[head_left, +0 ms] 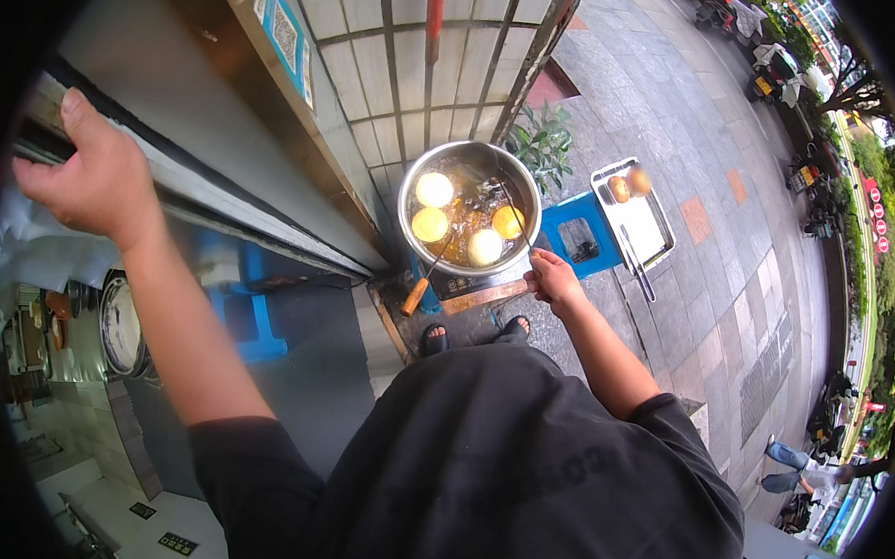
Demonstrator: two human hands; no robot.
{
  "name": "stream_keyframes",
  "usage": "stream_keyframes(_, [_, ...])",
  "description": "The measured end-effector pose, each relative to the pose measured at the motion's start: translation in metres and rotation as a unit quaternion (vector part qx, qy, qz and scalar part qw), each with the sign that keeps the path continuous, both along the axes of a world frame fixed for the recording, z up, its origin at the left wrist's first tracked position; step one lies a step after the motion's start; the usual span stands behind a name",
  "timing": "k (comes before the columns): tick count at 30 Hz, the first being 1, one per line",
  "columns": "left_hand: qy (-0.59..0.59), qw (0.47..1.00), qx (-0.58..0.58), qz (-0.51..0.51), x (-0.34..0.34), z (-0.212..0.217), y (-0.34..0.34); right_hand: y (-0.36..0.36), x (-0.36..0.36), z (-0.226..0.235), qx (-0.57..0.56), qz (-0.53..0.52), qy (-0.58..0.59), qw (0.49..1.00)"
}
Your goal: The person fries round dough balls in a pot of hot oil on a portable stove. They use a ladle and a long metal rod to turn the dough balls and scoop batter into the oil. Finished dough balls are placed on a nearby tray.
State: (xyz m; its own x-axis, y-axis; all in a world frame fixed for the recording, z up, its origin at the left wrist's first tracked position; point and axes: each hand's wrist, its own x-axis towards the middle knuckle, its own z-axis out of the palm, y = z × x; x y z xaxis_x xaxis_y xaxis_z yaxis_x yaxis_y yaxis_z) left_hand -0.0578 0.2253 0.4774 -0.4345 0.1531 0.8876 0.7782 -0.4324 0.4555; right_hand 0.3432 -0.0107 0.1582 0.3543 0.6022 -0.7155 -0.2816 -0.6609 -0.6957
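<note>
Below me on the pavement: metal pot of oil, four round dough pieces floating. Right hand, grip pinched on what seems a thin stick reaching into the pot. Left hand, grip curled over a door rail. Tray beside, two browned pieces.

Outdoor setup in daylight: grey stone paving fills the right half of the frame, with parked scooters and green trees along the far right edge. A white tiled wall sits top centre, a small potted plant just below it, and a metal door frame runs across the upper left.
</note>
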Motion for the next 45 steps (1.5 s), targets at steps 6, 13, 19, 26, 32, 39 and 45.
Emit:
stream_keyframes(6, [0.009,0.997,-0.063,0.04,0.0,-0.003,-0.002,-0.007,-0.012,0.019,0.079,0.07,-0.117,0.988])
stream_keyframes(13, [0.017,0.993,-0.097,0.071,0.007,0.001,-0.009,-0.046,0.014,0.014,0.044,0.22,-0.436,0.872])
stream_keyframes(19, [0.132,0.975,-0.16,0.072,0.012,-0.039,-0.055,-0.092,0.05,0.025,0.074,0.238,-0.484,0.839])
stream_keyframes(26, [0.111,0.905,-0.353,-0.209,0.1,-0.239,-0.229,-0.109,0.079,0.007,0.048,0.242,-0.44,0.863])
stream_keyframes(32, [0.205,0.715,-0.598,-0.299,0.134,-0.271,-0.354,-0.097,0.071,0.007,0.019,0.14,-0.064,0.988])
stream_keyframes(39, [0.178,0.753,-0.456,-0.44,0.135,-0.209,-0.359,-0.103,-0.042,0.087,0.193,0.115,0.421,0.879])
stream_keyframes(45, [0.002,0.817,-0.351,-0.457,0.064,-0.189,-0.371,-0.101,-0.172,0.118,0.137,0.224,0.56,0.786])
